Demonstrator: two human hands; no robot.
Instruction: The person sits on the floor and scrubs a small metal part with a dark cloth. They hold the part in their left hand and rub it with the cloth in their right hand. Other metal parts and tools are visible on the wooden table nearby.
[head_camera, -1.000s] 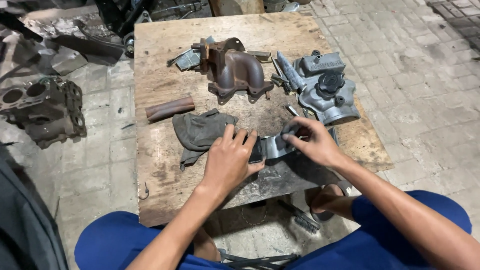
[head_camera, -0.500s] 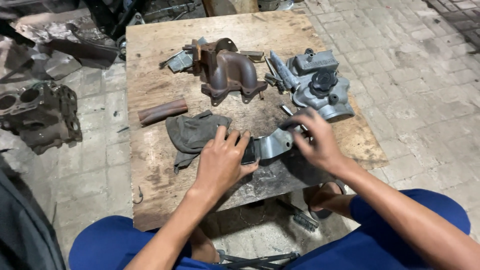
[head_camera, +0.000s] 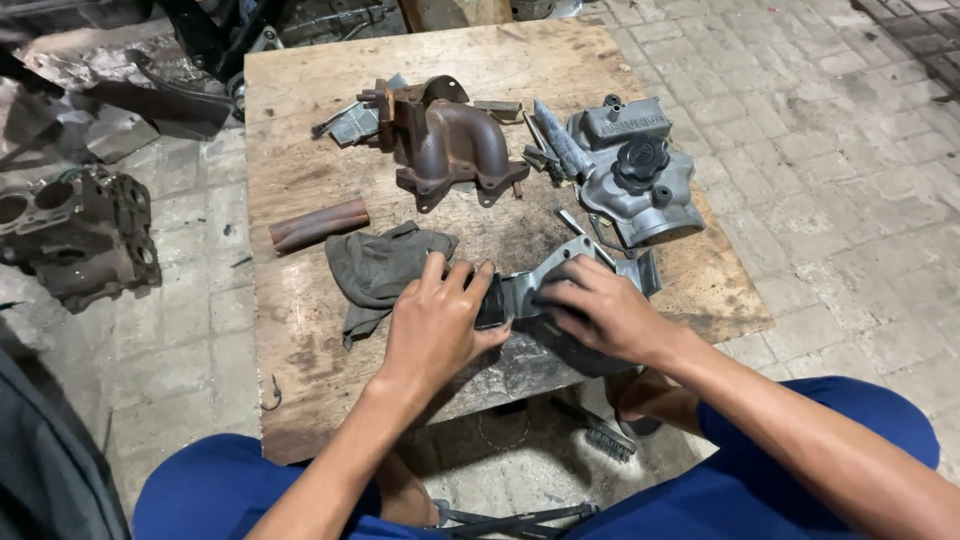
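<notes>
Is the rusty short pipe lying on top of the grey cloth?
No, the rusty short pipe lies on the bare wooden board, apart from the grey cloth, which sits nearer the left hand.

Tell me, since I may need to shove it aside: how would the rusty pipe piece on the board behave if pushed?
The pipe looks round and lies on its side, so it would probably roll across the flat board. Being rusty metal, it is likely stiff and fairly heavy.
</notes>
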